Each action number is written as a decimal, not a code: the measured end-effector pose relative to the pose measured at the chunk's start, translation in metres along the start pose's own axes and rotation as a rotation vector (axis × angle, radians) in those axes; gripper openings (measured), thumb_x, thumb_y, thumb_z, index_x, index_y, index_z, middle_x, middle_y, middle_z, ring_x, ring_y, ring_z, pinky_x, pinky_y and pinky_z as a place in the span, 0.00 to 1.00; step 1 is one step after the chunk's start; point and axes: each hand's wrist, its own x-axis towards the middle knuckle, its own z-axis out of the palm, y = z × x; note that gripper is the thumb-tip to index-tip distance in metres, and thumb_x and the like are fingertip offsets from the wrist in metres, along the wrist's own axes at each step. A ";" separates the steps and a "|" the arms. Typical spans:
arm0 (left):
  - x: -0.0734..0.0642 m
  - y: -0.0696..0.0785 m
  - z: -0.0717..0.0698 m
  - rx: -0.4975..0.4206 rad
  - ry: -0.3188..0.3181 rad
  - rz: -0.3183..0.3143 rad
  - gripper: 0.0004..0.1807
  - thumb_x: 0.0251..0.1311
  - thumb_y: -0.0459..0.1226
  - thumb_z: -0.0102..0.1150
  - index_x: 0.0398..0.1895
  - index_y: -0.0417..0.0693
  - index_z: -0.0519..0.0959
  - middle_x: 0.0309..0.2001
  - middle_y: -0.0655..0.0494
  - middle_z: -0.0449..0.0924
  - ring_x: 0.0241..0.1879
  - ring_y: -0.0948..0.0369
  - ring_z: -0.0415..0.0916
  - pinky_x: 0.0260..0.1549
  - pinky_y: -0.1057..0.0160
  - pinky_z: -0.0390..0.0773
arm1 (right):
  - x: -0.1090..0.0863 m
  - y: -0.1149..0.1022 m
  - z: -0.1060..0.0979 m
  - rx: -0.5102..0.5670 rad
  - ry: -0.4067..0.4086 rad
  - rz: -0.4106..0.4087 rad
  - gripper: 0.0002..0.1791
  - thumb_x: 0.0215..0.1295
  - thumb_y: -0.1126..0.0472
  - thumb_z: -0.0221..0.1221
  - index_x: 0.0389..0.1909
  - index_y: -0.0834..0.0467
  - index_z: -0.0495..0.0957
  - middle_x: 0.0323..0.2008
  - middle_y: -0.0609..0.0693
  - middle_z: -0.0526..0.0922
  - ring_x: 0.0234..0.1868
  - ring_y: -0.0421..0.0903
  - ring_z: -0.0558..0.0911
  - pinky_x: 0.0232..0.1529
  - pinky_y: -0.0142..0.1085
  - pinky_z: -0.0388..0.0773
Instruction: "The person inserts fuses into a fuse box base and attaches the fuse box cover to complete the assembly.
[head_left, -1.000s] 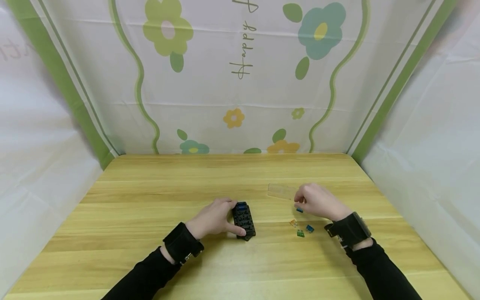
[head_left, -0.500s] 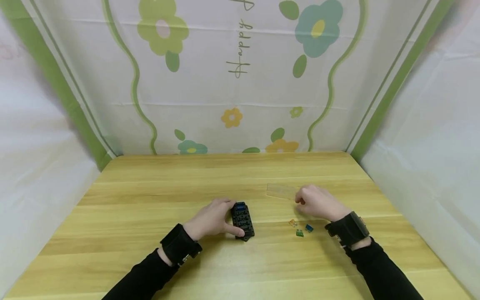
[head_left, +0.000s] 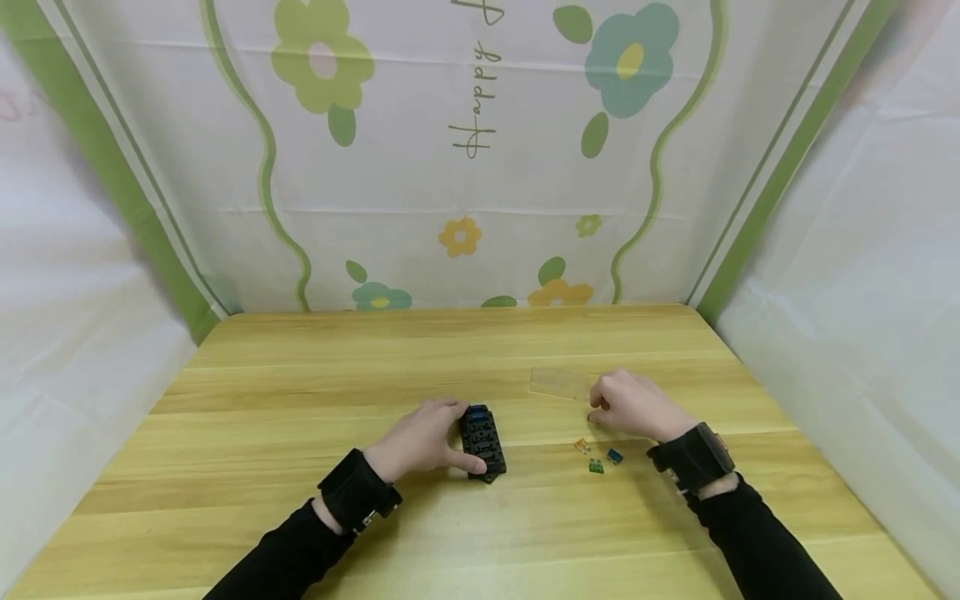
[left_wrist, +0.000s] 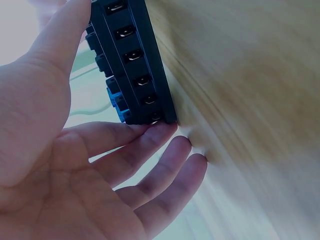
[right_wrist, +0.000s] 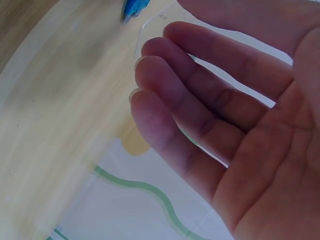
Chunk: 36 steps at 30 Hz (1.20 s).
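My left hand grips a black fuse box on the table, its thumb across the near end and fingers at the far end. Blue blade fuses sit at the far end of its rows. My right hand is low over the table, fingers curled, beside a clear plastic cover. In the right wrist view a blue blade fuse with metal prongs shows near its fingertips; the thumb tip is out of frame, so I cannot tell whether it is pinched.
Nearer to me than the right hand lie an orange fuse, a green fuse and another blue fuse. The wooden table is bounded by a flower-printed cloth at the back and white cloth on both sides.
A blue fuse that showed under my right fingertips one second ago is now hidden in the head view. The right fingers have shifted slightly. My left hand keeps its grip.
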 end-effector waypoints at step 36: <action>0.000 -0.003 0.001 0.018 0.014 0.032 0.56 0.46 0.63 0.71 0.69 0.33 0.67 0.65 0.39 0.68 0.65 0.43 0.65 0.62 0.49 0.67 | 0.000 0.002 0.008 0.029 -0.038 0.035 0.34 0.55 0.67 0.70 0.12 0.46 0.52 0.17 0.39 0.43 0.18 0.35 0.45 0.22 0.31 0.45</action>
